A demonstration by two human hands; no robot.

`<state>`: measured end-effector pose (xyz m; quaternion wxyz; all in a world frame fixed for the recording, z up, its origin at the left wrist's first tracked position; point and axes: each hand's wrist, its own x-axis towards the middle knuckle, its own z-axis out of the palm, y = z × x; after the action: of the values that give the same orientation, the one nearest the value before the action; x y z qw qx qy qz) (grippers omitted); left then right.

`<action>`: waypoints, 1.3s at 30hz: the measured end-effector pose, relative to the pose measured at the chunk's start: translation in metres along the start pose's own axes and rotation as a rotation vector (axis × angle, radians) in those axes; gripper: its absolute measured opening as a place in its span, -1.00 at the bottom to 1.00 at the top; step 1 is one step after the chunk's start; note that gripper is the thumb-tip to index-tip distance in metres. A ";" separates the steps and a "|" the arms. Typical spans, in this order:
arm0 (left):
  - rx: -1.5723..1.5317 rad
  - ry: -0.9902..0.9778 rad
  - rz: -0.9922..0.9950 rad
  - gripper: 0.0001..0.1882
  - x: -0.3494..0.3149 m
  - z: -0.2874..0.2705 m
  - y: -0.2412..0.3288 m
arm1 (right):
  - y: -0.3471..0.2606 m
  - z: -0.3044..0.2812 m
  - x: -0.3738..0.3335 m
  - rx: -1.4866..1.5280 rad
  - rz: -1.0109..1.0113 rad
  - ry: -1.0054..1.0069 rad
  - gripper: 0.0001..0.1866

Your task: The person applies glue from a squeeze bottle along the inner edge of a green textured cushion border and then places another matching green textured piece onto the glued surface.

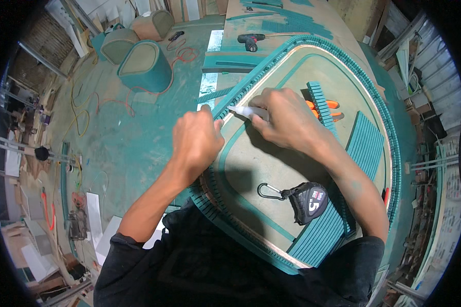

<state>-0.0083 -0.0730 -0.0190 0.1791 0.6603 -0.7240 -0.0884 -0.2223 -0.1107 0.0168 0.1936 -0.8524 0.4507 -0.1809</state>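
Note:
A rounded panel fills the middle, its edge wrapped by a slotted green strip. My left hand is closed on that strip at the panel's left edge. In my right hand is a small white glue bottle. Its nozzle points left, at the seam between strip and panel, close to my left thumb. Beside my right wrist lie a loose slotted piece and a tool with orange handles, partly covered by that piece. My left fingertips are hidden behind the hand.
On the panel rest a black tape measure with a carabiner and slotted slats. A cordless drill and strips lie on the table beyond. Rounded green-sided forms stand on the floor at the far left, near a red hose.

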 end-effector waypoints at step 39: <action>0.076 0.293 0.154 -0.63 -0.016 0.023 -0.022 | -0.015 0.008 -0.005 0.004 -0.048 -0.065 -0.80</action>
<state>0.0041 -0.0622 -0.0501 0.2639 0.6151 -0.7413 0.0501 -0.2100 -0.0975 0.0164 0.2055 -0.8681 0.4231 -0.1588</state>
